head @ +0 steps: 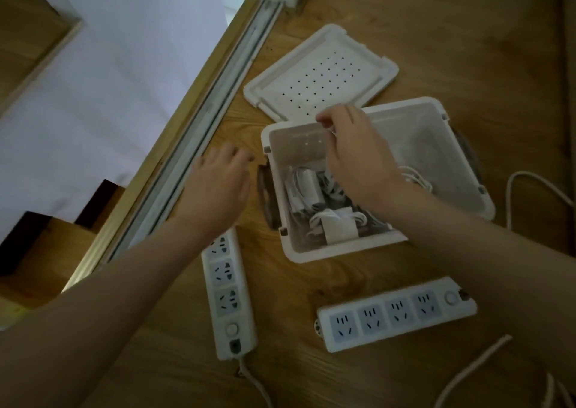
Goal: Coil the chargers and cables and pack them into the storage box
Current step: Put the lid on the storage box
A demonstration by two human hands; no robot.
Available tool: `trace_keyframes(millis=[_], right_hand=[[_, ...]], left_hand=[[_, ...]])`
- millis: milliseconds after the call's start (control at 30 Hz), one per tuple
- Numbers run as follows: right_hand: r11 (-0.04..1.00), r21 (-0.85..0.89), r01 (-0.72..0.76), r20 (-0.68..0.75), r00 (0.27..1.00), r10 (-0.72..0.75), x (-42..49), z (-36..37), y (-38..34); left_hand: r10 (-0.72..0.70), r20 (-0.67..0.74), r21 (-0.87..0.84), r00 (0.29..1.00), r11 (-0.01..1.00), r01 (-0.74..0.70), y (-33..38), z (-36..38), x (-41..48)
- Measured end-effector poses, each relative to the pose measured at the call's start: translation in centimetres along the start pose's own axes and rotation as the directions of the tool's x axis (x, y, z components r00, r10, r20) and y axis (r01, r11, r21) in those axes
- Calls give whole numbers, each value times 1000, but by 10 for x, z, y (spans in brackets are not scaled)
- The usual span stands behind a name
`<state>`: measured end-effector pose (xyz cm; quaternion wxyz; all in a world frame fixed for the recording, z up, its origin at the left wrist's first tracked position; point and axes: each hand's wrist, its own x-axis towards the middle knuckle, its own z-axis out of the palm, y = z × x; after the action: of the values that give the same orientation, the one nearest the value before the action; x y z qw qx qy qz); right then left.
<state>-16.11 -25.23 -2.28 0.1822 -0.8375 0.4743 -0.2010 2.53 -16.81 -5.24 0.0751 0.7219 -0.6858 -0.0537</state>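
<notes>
A white storage box (442, 170) stands open on the wooden floor with several coiled white chargers and cables (324, 211) in its near left part. My right hand (355, 151) hovers over the box, fingers curled and pinching a thin white cable (331, 131) at the far rim. My left hand (221, 176) is spread flat and relaxed just left of the box, beside its dark handle (265, 195), holding nothing.
The box's perforated white lid (321, 73) lies behind it. Two white power strips lie in front, one (226, 292) upright at the left, one (396, 312) crosswise. Loose white cords (530, 186) trail at right. A sliding-door track (199, 120) runs along the left.
</notes>
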Motion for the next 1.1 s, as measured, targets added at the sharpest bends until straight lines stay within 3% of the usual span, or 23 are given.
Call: trace_keyframes(millis=[100, 167, 333, 533, 700, 867, 1100], right_hand=[[991, 118, -67, 28, 998, 64, 39, 17, -10], [978, 130, -165, 147, 978, 146, 67, 33, -11], [955, -103, -277, 496, 818, 291, 125, 68, -7], [915, -340, -216, 615, 685, 390, 163, 101, 6], [913, -391, -120, 596, 723, 350, 173, 106, 9], [869, -494, 39, 631, 704, 327, 179, 110, 1], [792, -596, 133, 482, 848, 220, 186, 101, -5]], left_hand=[[-129, 162, 36, 978, 992, 124, -32, 20, 16], [-150, 288, 93, 946, 987, 128, -48, 33, 21], [-123, 486, 151, 865, 987, 56, -69, 53, 28], [-97, 510, 138, 855, 990, 30, -82, 52, 43], [-100, 526, 133, 844, 991, 34, -85, 49, 44], [-99, 526, 112, 845, 993, 47, -85, 48, 48], [-104, 504, 112, 857, 992, 55, -87, 47, 49]])
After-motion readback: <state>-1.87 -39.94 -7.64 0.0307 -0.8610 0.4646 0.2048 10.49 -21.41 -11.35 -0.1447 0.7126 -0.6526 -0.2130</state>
